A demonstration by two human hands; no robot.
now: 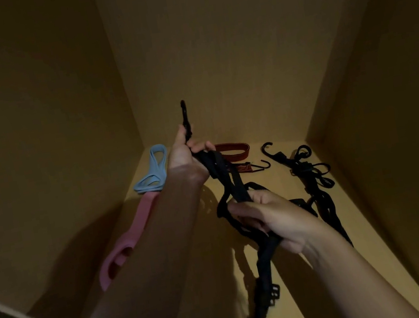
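Two hands were on one black strap (230, 183), held up above the shelf floor (298, 282) inside a wooden cupboard. Left hand (184, 154) was curled round the strap just below its hook (184, 110), which pointed upward. Right hand (270, 216) was closed round a bunch of loops lower down. The remainder, with a buckle (274, 293), hung blurred toward the camera.

Judged mid-job: the strap was lifted and partly gathered, but not yet coiled tidy or set down. A second black tangle (314, 177) with hooks lay untouched at the right of the shelf, likely left to sort. Blue band (153, 168), pink band (129, 236) and brown strap (232, 152) were laid flat at the back and left, apparently dealt with. Whether the loops were knotted could not be told.
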